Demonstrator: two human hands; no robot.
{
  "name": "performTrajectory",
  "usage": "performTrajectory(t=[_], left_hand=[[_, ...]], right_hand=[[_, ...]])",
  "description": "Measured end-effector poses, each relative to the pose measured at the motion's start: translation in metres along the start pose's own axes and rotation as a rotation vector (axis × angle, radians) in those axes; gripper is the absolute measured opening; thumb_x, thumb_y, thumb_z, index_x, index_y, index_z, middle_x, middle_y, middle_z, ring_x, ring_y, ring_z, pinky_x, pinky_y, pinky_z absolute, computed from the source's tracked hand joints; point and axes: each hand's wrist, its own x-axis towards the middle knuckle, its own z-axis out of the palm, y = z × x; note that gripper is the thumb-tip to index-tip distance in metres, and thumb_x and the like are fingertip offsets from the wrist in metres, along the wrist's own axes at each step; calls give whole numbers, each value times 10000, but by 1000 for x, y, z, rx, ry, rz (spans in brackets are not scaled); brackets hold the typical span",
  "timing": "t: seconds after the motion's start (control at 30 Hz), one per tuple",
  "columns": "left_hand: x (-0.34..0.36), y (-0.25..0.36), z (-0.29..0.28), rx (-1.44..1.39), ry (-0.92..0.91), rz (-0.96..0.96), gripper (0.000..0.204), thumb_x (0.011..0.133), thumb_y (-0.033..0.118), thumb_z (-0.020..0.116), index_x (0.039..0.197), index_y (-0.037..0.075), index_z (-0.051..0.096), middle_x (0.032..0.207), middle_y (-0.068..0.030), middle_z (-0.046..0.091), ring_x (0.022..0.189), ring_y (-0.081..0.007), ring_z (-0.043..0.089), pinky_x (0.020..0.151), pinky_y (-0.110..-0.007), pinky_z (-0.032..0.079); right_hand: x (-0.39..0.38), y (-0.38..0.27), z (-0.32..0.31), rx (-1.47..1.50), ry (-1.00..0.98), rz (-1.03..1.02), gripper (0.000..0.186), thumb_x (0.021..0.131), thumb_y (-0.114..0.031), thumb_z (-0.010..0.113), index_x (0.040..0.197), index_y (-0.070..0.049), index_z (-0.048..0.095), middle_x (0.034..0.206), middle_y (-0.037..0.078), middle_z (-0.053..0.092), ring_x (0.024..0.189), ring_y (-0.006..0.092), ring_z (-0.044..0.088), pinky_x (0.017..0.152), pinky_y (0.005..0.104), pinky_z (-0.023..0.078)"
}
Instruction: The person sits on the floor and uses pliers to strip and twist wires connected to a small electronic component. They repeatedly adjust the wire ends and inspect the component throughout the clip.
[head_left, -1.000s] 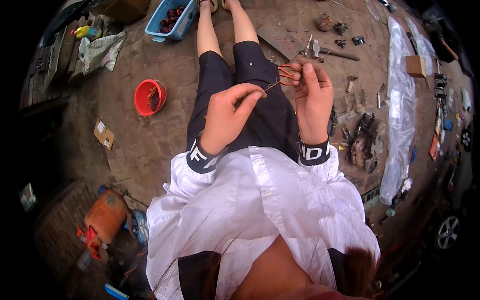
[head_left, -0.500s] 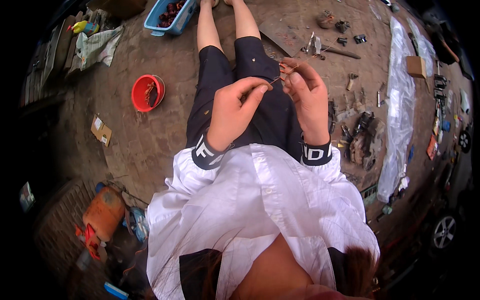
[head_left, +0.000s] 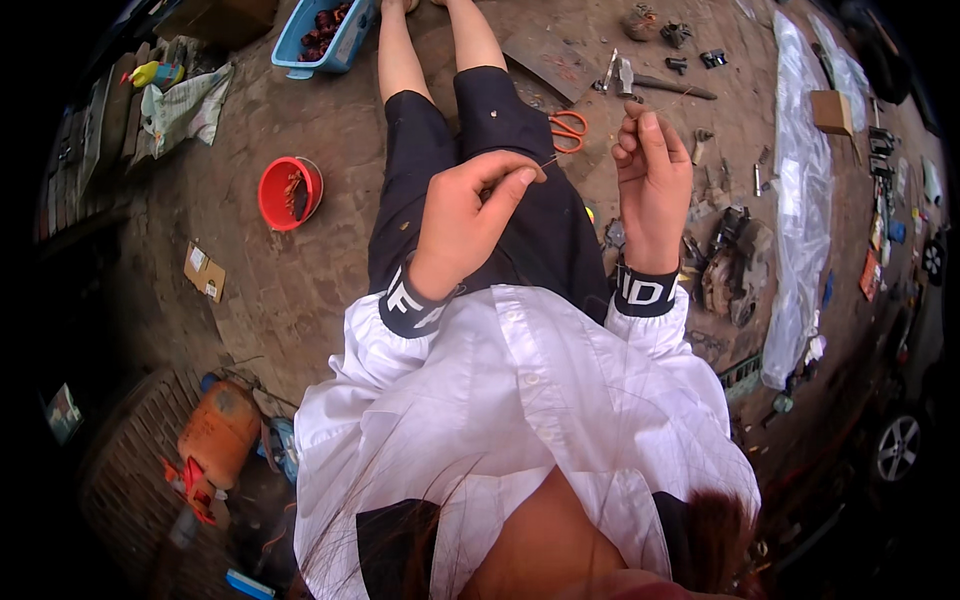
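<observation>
My left hand (head_left: 465,215) is closed in a pinch above my lap, thumb pressed against the bent fingers. From its fingertips sticks out a short piece of thin, copper-coloured wire (head_left: 550,160). To the right, my right hand (head_left: 655,185) is raised with thumb and fingertips brought together; whatever is between them is too small to make out. Orange-handled scissors (head_left: 569,131) lie beyond the left fingertips, beside my knee. A hammer (head_left: 660,86) rests on the floor past the right fingertips.
At the far left are a blue basin (head_left: 322,38) of dark reddish coils and a red bucket (head_left: 290,193) with copper-coloured scraps. A flat metal plate (head_left: 549,66) lies ahead. Greasy motor parts (head_left: 735,270) and long plastic sheeting (head_left: 800,200) lie to the right.
My right hand has moved right, away from the left, and the wire no longer spans both hands. The scissors now show fully. My left hand stays pinched in place.
</observation>
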Motion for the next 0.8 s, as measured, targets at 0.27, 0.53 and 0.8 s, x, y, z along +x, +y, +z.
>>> performTrajectory(t=[0.27,0.53,0.8], left_hand=[[4,3,3,-24,-66,-71,160,935,109,564,962,-19,655,810,11,626,634,-15,448,557,-180,349],[21,-23,17,92,-161,55,163,949,90,545,974,-33,650,877,-22,669,684,-28,500,614,-173,394],[38,-36,7,142,-101,-95,216,958,147,550,955,-43,653,890,-24,673,768,-49,538,705,-183,420]], right_hand=[[-12,11,7,-206,-145,19,195,888,-123,648,1001,35,651,870,85,661,719,100,581,685,233,483],[-8,0,-22,-258,-127,-15,206,874,-135,666,1001,27,671,867,79,678,732,96,590,694,227,486],[11,38,-177,-569,423,-111,246,880,-218,668,925,23,670,761,60,681,633,101,614,609,232,495]])
